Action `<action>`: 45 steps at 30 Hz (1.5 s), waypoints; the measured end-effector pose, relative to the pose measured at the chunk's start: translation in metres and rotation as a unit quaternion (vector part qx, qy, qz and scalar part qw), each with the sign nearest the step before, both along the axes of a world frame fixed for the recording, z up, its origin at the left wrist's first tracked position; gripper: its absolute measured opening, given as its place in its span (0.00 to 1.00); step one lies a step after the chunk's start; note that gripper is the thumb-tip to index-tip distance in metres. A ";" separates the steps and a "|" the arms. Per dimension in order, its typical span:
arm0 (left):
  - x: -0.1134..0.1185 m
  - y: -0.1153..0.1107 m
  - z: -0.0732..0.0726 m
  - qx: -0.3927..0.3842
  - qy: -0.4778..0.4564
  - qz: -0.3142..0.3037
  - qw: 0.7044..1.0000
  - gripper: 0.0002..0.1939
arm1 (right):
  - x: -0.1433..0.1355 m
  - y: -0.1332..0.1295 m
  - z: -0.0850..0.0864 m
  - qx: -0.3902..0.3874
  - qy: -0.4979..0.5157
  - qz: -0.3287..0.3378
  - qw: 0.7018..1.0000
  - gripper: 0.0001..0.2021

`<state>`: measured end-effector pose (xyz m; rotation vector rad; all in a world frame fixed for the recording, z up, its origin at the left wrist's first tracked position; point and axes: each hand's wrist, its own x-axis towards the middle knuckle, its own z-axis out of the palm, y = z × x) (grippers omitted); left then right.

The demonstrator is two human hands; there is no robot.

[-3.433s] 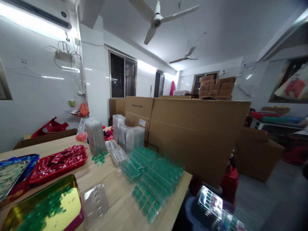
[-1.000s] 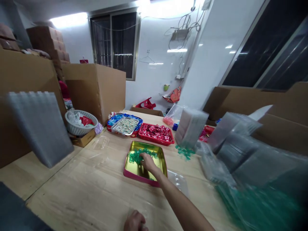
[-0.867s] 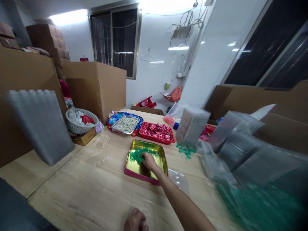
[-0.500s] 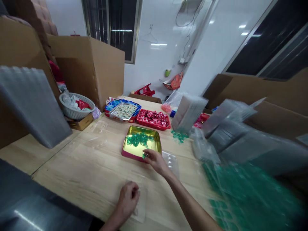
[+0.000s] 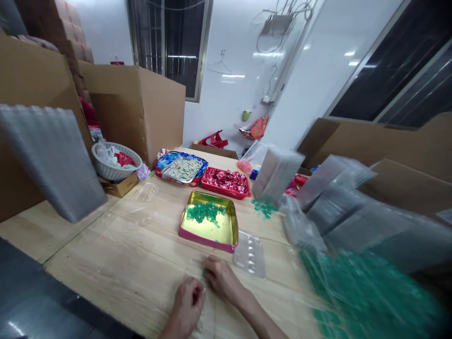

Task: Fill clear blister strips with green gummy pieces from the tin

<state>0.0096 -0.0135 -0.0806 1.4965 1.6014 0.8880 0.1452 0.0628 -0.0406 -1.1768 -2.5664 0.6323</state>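
Evidently the right hand (image 5: 223,279) has its fingers pinched on a green piece (image 5: 205,271), just beside the left hand (image 5: 187,301); the left fingers are curled in, and whether they grip anything I cannot tell; both hands are low over the table (image 5: 116,263), at a clear sheet partly hidden beneath them. Beyond them sits the tin (image 5: 208,243), green pieces (image 5: 205,212) heaped toward its far side; a clear tray (image 5: 250,254) lies flat just beside the tin.

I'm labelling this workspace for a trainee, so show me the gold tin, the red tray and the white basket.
Gold tin (image 5: 226,246): head view, front rim.
Red tray (image 5: 226,192): head view, front wall.
White basket (image 5: 115,174): head view, front wall.
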 end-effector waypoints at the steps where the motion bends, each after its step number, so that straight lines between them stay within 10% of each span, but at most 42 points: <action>1: 0.000 0.000 -0.002 -0.001 -0.002 -0.001 1.000 0.05 | 0.000 0.004 0.005 -0.002 -0.006 0.007 1.000 0.06; 7: -0.001 0.001 -0.018 -0.001 -0.027 -0.003 1.000 0.05 | -0.022 0.077 0.031 0.052 0.069 -0.031 0.996 0.09; 16: -0.004 0.004 -0.035 0.051 -0.012 -0.018 0.998 0.04 | -0.055 0.161 0.001 0.070 -0.002 -0.097 0.993 0.15; 25: -0.003 -0.002 -0.007 0.024 -0.030 0.020 0.999 0.07 | -0.002 0.058 0.026 -0.048 0.176 -0.062 0.981 0.08; 31: -0.004 -0.002 0.001 0.036 -0.025 0.016 0.999 0.08 | 0.012 -0.020 0.006 -0.073 0.127 0.000 0.989 0.13; 37: -0.003 -0.001 0.000 0.021 -0.027 0.015 0.999 0.07 | 0.006 -0.026 -0.011 -0.045 0.125 0.000 0.991 0.14; 45: -0.002 0.000 -0.002 0.006 -0.020 0.015 1.000 0.07 | 0.002 -0.017 0.011 -0.055 0.043 0.047 0.996 0.11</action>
